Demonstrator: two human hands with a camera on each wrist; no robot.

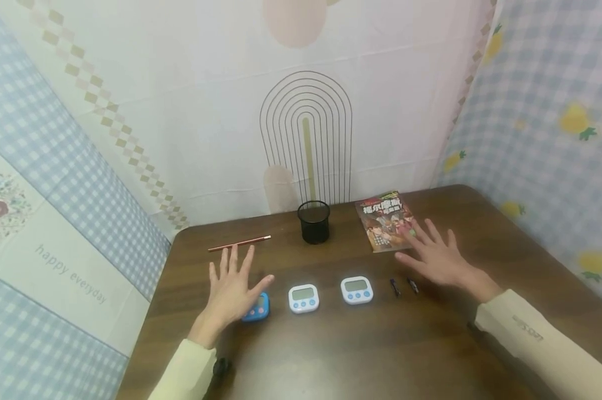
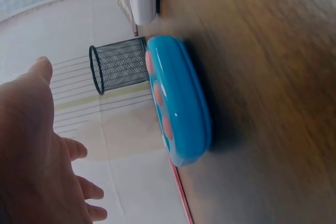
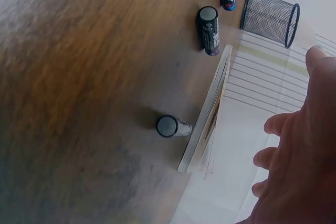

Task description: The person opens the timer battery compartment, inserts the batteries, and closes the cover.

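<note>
My left hand point(image 1: 231, 294) is held above the table with its fingers spread and nothing in it. Partly hidden beneath it in the head view lies a blue timer point(image 1: 258, 308), seen from the side as a blue timer point(image 2: 181, 103) with pink buttons in the left wrist view. To its right lie a white timer point(image 1: 303, 299) and a second white timer point(image 1: 357, 290). My right hand point(image 1: 438, 258), also spread and holding nothing, overlaps the lower corner of a comic book point(image 1: 386, 219). Near it lie batteries point(image 1: 395, 287), three of which show in the right wrist view point(image 3: 210, 31).
A black mesh pen holder point(image 1: 315, 225) stands at the table's back middle. Beyond my left fingers lies a red pencil point(image 1: 238, 243). Patterned cloth hangs behind and on both sides of the brown wooden table point(image 1: 321, 355).
</note>
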